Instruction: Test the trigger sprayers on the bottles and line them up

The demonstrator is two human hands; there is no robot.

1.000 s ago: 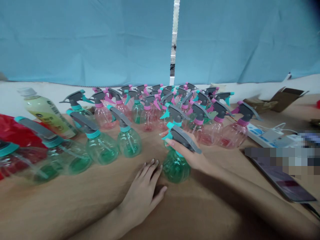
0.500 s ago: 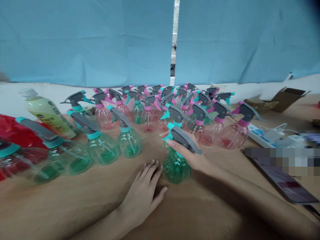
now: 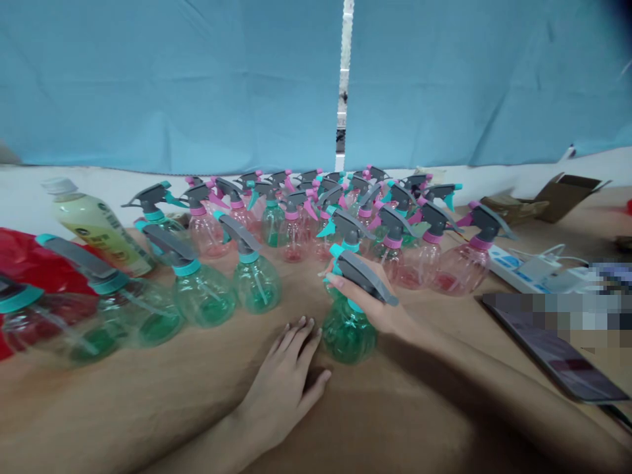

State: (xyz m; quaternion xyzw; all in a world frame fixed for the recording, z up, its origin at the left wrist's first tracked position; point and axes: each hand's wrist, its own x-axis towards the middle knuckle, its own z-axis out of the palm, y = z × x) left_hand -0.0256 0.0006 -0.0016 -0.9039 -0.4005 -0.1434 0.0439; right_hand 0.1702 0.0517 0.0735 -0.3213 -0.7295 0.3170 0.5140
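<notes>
My right hand (image 3: pixel 376 304) is wrapped round the neck and grey trigger head of a green spray bottle (image 3: pixel 348 334) that stands upright on the brown table (image 3: pixel 148 401). Beside the bottle's base, my left hand (image 3: pixel 286 382) lies flat on the table with its fingers stretched out and nothing in it. Behind them stand several more spray bottles, green ones (image 3: pixel 255 280) to the left and pink ones (image 3: pixel 457 263) further back and right.
A drink bottle with a pale yellow-green label (image 3: pixel 96 227) and a red bag (image 3: pixel 29 263) are at the left. A white power strip (image 3: pixel 523 270), a dark phone (image 3: pixel 557 355) and an open cardboard box (image 3: pixel 563 191) lie at the right. A blue cloth (image 3: pixel 197 79) hangs behind.
</notes>
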